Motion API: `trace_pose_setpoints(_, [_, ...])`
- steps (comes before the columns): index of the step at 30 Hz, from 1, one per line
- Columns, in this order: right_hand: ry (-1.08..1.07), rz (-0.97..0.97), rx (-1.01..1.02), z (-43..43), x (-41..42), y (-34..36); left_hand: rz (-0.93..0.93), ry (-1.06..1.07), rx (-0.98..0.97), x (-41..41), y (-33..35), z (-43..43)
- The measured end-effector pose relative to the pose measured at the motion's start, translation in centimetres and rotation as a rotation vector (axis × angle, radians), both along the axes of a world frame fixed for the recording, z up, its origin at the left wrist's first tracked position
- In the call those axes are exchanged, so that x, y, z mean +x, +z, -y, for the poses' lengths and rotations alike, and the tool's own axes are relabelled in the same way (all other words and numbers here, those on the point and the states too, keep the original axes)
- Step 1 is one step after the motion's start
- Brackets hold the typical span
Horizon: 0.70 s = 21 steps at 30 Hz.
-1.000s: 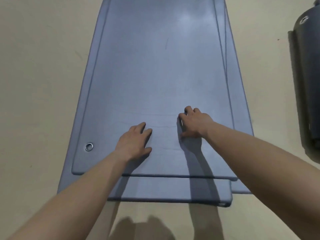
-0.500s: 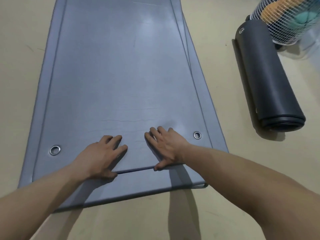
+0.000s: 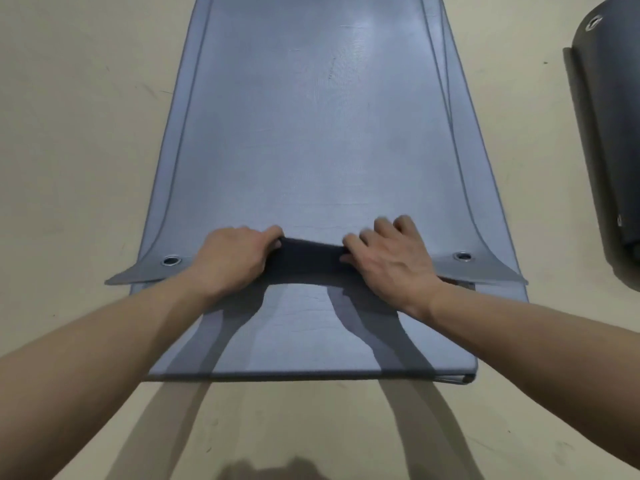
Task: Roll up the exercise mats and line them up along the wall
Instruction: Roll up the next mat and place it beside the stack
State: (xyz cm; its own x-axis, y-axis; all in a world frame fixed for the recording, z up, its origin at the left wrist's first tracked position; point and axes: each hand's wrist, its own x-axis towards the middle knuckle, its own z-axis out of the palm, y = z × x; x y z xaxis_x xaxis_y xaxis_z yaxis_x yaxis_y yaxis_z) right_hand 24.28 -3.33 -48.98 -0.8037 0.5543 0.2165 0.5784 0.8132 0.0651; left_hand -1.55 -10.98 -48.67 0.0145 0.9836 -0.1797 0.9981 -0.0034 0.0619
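i see both hands at the near edge of the top mat (image 3: 311,133): the left hand (image 3: 232,258) curls round it and the right hand (image 3: 391,261) grips it alongside, lifting the middle (dark underside showing). the rest lies flat on a lower mat (image 3: 304,334). a rolled mat (image 3: 609,133) sits well apart, right.

An exercise room or gym: grey mats (image 3: 311,133) with eyelets stacked flat on a bare beige floor (image 3: 69,133), a rolled mat (image 3: 613,133) at the right edge.
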Motion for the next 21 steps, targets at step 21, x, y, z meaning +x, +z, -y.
trace_pose_setpoints(21, [0.015, 0.347, -0.456, -5.9, 0.5, -2.9, -0.33, -0.058, 0.066, -1.0, -4.6, 0.2])
